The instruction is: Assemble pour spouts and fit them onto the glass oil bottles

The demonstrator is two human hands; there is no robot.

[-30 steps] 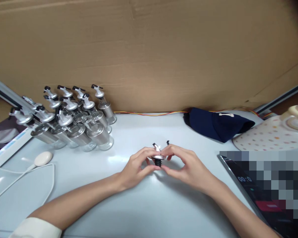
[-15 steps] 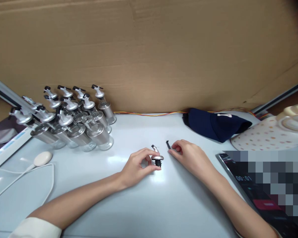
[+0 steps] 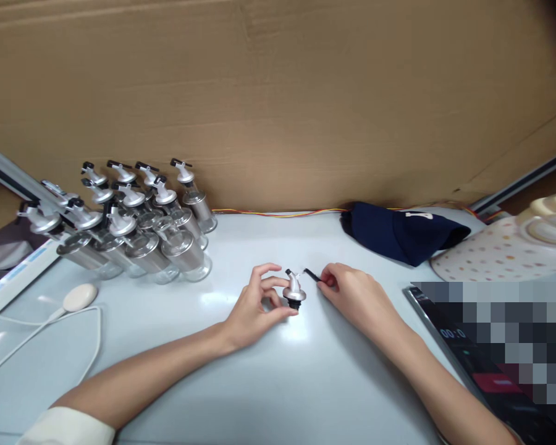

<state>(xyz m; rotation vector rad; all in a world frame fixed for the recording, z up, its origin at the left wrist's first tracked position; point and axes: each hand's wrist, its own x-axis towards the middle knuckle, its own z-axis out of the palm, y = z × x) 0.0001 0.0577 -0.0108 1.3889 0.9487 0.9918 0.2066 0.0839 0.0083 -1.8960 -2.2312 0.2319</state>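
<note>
Near the middle of the white table, my left hand (image 3: 254, 306) grips a silver pour spout (image 3: 295, 290) with a black ribbed stopper underneath. Its thumb is at the stopper's base, and the index finger is raised off the top. The spout stands almost upright, its black tip upward. To its right, my right hand (image 3: 352, 290) pinches a small black lever (image 3: 312, 274) between thumb and fingertips. The lever points up and left toward the spout, close to its side arm; whether they touch I cannot tell.
Several glass bottles (image 3: 188, 256) with metal bands crowd the left, most topped by pour spouts. A white cable with a round pad (image 3: 80, 298) lies before them. Rightward are a navy cap (image 3: 398, 232), a dotted container (image 3: 495, 247) and a phone (image 3: 472, 352). Cardboard (image 3: 278, 111) stands behind.
The spout has turned more upright in my left hand, and that hand's index finger has lifted from it. The black lever has tilted over to the left, nearer the spout.
</note>
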